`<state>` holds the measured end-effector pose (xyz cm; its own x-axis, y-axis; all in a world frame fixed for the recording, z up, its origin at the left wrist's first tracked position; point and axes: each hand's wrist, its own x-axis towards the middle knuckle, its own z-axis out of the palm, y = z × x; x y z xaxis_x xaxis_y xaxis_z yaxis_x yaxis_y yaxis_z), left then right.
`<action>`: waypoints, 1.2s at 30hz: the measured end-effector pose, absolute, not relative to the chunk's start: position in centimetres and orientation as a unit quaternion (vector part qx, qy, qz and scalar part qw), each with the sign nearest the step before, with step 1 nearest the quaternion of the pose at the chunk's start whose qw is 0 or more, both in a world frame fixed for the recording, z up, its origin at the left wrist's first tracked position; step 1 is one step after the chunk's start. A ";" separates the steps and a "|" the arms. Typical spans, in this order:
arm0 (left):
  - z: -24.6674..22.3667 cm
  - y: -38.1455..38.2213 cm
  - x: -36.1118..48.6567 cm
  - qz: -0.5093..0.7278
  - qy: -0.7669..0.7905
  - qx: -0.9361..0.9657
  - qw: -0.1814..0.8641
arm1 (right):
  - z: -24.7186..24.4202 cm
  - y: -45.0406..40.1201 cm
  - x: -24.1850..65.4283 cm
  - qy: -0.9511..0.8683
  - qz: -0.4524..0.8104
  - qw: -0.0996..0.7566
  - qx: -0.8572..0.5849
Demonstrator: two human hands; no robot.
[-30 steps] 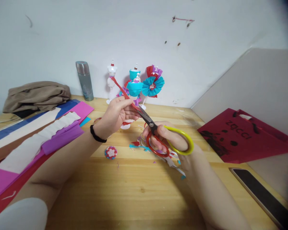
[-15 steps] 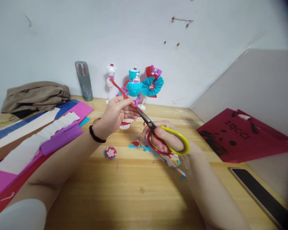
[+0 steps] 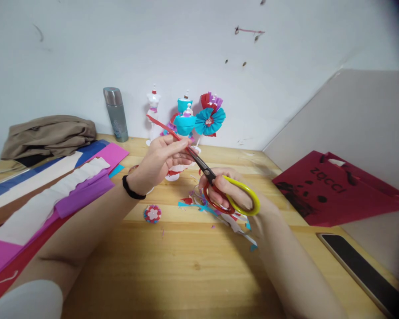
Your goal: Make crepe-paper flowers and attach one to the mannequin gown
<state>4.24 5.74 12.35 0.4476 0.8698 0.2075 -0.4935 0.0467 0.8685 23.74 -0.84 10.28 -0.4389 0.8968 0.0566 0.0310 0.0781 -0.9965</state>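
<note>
Between the thumb and fingers of my left hand [image 3: 166,156] is a narrow red strip [image 3: 161,124], its free end pointing up and to the left. My right hand [image 3: 224,188] grips scissors [image 3: 241,195] with one yellow and one red handle loop. The dark blades look nearly closed, and their tip is at my left fingertips, by the strip's lower end. Below my left hand a round flower rosette [image 3: 152,213] in red, white and blue lies on the table [image 3: 146,274]. Colourful paper scraps [image 3: 234,223] lie under my right hand.
Small white dress-form stands [image 3: 153,99], some with blue, red and purple pieces, are near the wall. A bottle [image 3: 115,114], a brown cloth [image 3: 49,135] and coloured sheets [image 3: 83,192] are on the left. A red bag [image 3: 339,190] and a phone [image 3: 359,270] are on the right.
The red strip's free end has dropped slightly and swung left, and it now looks thinner. Both hands and the scissors keep nearly the same positions.
</note>
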 end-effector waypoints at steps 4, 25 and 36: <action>12.3 5.8 4.3 0.485 0.186 0.486 0.703 | 10.2 -0.8 24.0 -0.634 0.564 0.379 -0.369; 12.2 5.9 4.2 0.474 0.168 0.528 0.685 | 9.7 -0.3 24.7 -0.611 0.626 0.372 -0.312; 12.2 6.1 4.4 0.484 0.202 0.539 0.660 | 9.5 0.0 25.0 -0.601 0.667 0.351 -0.265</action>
<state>4.35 6.05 12.17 0.4506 0.8558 0.2543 -0.4205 -0.0478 0.9060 24.95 -0.04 9.48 -0.6128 0.7874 0.0674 -0.1492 -0.0315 -0.9883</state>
